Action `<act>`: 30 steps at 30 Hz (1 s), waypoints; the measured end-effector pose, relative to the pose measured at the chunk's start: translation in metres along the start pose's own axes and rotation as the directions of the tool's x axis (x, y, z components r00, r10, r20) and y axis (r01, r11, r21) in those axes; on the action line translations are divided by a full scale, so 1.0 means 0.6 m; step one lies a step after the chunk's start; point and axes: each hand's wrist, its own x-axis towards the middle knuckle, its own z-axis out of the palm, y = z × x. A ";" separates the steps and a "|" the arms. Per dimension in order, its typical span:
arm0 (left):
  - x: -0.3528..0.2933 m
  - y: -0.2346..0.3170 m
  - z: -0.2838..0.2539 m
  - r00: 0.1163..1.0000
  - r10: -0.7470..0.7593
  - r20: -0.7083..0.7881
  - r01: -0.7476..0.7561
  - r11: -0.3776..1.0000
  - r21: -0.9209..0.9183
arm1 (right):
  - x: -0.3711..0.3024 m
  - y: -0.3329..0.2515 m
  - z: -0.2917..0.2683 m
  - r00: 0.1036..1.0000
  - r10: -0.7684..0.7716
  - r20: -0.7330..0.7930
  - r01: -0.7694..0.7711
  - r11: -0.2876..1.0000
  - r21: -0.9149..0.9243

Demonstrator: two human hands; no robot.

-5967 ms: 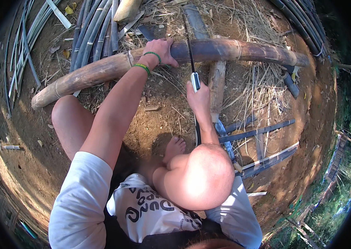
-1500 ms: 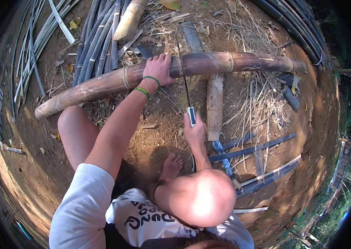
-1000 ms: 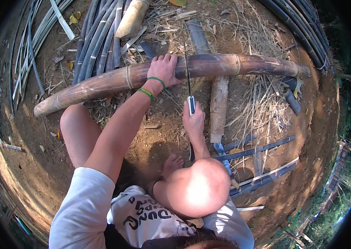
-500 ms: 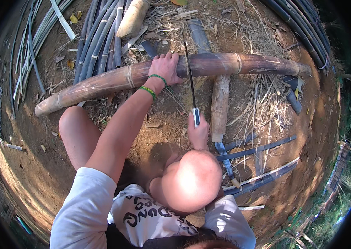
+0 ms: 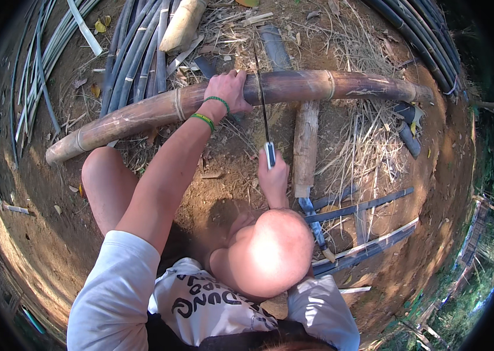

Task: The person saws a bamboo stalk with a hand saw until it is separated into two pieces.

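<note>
A thick brown bamboo pole (image 5: 294, 86) lies crosswise in front of me. Wrapped over its top left of the middle is my left hand (image 5: 228, 92), with green bands at the wrist. Close to its right, the thin dark blade of a hand saw (image 5: 263, 108) crosses the pole, its tip reaching past the far side. My right hand (image 5: 274, 175) is closed around the saw's white-and-dark handle, on the near side of the pole. How deep the blade sits in the bamboo cannot be made out.
Under the pole runs a short log (image 5: 305, 146). A long blade with a wooden handle (image 5: 327, 255) lies near my right knee, beside dark bamboo strips (image 5: 370, 203). Dark poles (image 5: 136, 58) lie far left, more poles (image 5: 416, 35) far right. Dry shavings (image 5: 370, 140) litter the soil.
My right hand has pushed the saw a little away from me across the pole. My left hand keeps its hold on the bamboo. The whole view has shifted slightly.
</note>
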 end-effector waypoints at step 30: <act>0.033 -0.017 -0.028 0.990 0.010 0.143 -0.009 1.000 -0.010 | -0.028 -0.013 -0.024 0.998 0.070 0.010 -0.069 0.994 -0.085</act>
